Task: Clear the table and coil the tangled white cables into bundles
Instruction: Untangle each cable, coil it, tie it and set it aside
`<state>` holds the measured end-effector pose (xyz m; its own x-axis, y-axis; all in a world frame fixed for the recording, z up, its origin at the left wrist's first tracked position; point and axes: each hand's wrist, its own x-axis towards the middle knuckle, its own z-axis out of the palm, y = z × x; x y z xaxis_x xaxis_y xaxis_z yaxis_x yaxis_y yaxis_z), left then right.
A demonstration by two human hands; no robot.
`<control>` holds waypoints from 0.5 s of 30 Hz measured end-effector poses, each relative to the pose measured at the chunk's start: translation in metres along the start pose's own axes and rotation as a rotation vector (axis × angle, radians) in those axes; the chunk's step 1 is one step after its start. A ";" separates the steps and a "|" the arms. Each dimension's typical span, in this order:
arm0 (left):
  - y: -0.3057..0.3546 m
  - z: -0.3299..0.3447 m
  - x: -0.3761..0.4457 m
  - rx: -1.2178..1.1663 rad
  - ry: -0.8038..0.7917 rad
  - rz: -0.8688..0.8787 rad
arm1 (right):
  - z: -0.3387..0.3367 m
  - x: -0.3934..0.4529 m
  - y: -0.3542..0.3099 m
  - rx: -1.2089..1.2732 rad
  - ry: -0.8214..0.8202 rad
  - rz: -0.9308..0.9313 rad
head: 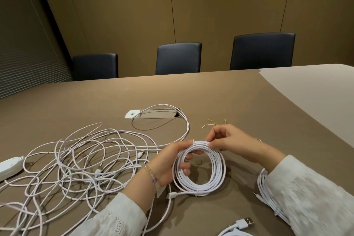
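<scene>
Left hand (pixel 168 165): fingers curled through coil (pixel 199 168), gripping its left side.
Right hand (pixel 228 140): thumb and fingers pinching coil's top.
Coil: held just above table (pixel 229 92), plug (pixel 172 195) hanging below.
Tangle (pixel 80 161): spread loose at left.
Bundle (pixel 268 195): under right sleeve.

White coiled cable (pixel 199 168) showing against a grey-brown table (pixel 239 101), white tangled cables (pixel 80 161) lying pale, dark navy chairs (pixel 178 58) standing before tan wall panels (pixel 220 5), white embroidered sleeves (pixel 118 218) showing.

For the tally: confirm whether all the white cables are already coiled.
No: a tangled pile of cables lies loose beside the coil in both hands.
</scene>
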<state>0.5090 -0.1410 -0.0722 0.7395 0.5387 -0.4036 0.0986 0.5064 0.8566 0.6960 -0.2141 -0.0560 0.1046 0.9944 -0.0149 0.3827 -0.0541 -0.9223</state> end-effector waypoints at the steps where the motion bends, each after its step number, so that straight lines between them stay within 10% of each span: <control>1: 0.000 0.001 0.000 0.024 0.010 0.028 | 0.001 0.000 -0.001 0.027 -0.001 0.015; 9: 0.001 0.018 -0.009 0.233 -0.072 0.135 | 0.013 -0.003 -0.014 0.243 0.001 0.056; 15: -0.001 0.017 -0.008 0.164 -0.105 0.073 | 0.016 -0.009 -0.026 -0.055 0.173 -0.163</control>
<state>0.5145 -0.1571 -0.0642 0.8130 0.4927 -0.3103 0.1433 0.3473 0.9267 0.6708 -0.2197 -0.0382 0.1907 0.9604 0.2033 0.4562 0.0967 -0.8846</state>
